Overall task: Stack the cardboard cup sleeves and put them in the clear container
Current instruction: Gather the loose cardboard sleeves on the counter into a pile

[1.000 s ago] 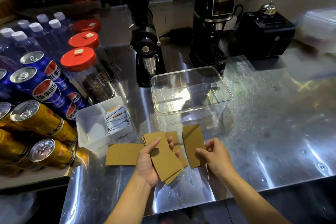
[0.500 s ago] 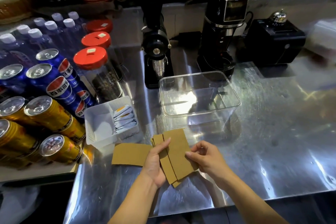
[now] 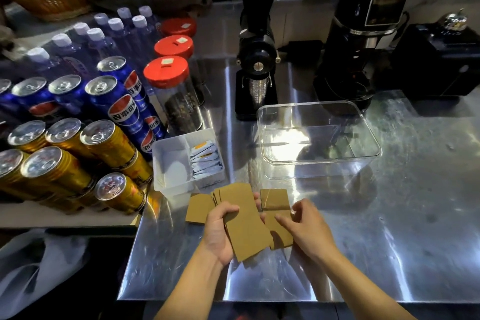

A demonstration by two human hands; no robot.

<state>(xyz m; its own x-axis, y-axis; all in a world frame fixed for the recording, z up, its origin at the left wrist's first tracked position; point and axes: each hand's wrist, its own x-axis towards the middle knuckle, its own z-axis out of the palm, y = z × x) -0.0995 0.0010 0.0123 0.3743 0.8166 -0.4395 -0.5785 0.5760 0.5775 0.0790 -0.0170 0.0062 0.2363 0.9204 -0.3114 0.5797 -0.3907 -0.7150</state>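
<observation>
The left hand [image 3: 220, 234] is clasping a small stack of flat brown cardboard cup sleeves [image 3: 242, 221], thumb across the top face and fingers [image 3: 257, 201] curling up behind the far edge. The stack's long axis is running from the wrist end, near and slightly right, up toward the far left, so its far end is pointing between the white plastic divided tray [image 3: 171, 163] and the clear rectangular plastic container [image 3: 318, 138].

The right hand [image 3: 307, 228] is hanging with loosely open fingers, holding nothing, its fingertips touching or just above a loose brown sleeve [image 3: 279, 235] lying flat on the shiny steel counter [image 3: 402, 228] just right of the stack. That sleeve's long axis is lying roughly parallel to the stack's. Another sleeve [image 3: 274, 199] is lying just beyond it, and one more [image 3: 198, 208] is showing left of the stack.

The right hand is clearly nearer the loose sleeves; the container is standing empty just beyond them.
</observation>
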